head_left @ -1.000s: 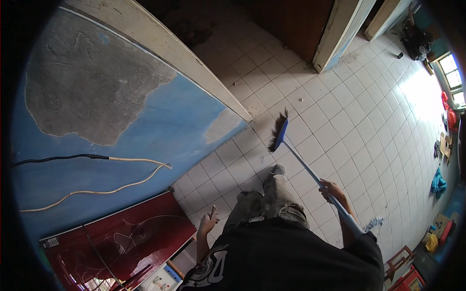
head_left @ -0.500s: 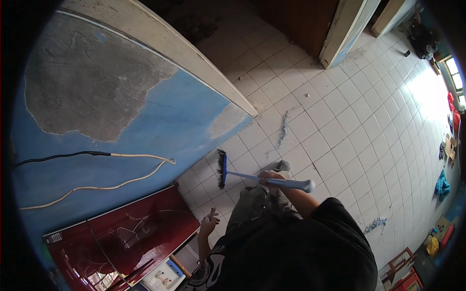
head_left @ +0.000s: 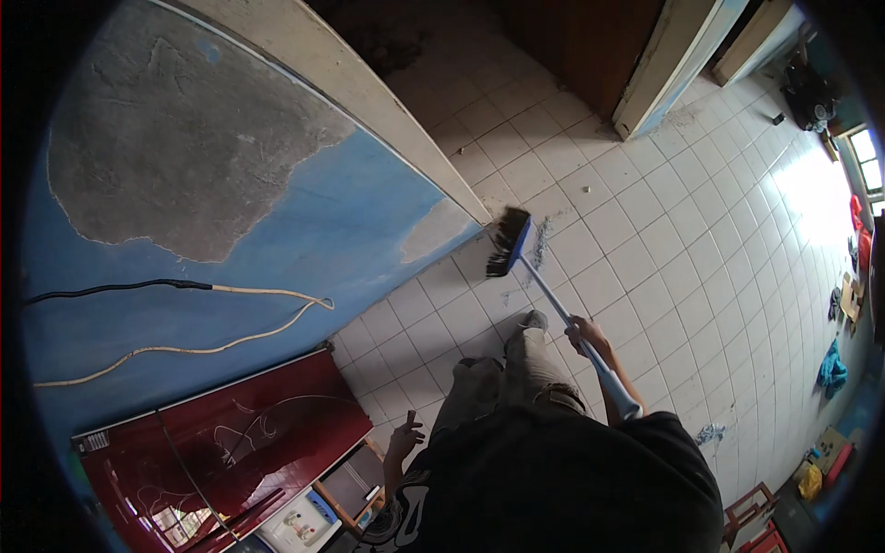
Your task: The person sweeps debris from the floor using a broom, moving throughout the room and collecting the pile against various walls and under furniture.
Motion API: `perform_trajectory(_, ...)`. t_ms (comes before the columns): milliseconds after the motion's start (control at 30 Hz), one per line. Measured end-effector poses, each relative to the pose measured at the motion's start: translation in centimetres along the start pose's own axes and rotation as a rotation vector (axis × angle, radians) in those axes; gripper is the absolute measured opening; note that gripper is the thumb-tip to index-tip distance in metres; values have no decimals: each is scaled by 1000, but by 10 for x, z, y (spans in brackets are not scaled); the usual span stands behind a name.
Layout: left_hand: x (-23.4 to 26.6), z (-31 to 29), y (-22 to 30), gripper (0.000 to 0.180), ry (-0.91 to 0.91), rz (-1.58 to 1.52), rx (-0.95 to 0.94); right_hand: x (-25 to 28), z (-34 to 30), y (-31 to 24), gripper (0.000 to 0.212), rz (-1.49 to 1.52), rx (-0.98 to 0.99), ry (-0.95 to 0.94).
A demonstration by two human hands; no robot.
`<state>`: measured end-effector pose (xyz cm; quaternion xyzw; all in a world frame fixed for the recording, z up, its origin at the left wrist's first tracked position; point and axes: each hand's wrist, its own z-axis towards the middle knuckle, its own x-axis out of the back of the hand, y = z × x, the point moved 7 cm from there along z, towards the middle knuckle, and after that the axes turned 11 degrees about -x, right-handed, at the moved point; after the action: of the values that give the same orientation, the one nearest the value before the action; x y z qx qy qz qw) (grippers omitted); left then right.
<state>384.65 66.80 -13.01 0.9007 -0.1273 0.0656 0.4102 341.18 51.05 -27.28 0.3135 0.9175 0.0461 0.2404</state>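
A: Nearest first?
B: Black shirt (head_left: 553, 470), soft matte cloth; below it, worn grey-brown trousers (head_left: 530, 364). Left hand (head_left: 403, 442) low at the side, fingers loosely bent; something slim stands up there, finger or object, cannot tell, so its hold is unclear.
A: The other?
B: Right hand (head_left: 585, 334), fingers wrapped closed round the broom (head_left: 551, 294). Smooth pale-blue tube, thicker sleeve toward the rounded end. The broom slants ahead of the feet; blue head, dark bristles splayed and ragged, near the foot of the door frame (head_left: 369, 106).
A: Underfoot?
B: Square pale tiles (head_left: 664, 313), thin dark grout. Crumbly grey-blue debris (head_left: 542, 240) in a streak just beside the broom head.
A: Left side?
B: Glossy dark-red panel (head_left: 309, 405), mirror-like. Blue painted wall (head_left: 304, 230), a rough grey patch (head_left: 184, 147) where the paint is missing; looped cable (head_left: 258, 291), part black, part cream.
A: Farthest?
B: Bright barred window (head_left: 867, 157), right rim.
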Motion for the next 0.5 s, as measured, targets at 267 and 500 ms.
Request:
perform_trajectory(267,-2,30,17,32,3,75,160,-10,-125,18,35,-565,144,125)
perform_trajectory(500,0,45,40,32,26,110,56,-53,-38,32,25,-1576,824,-241)
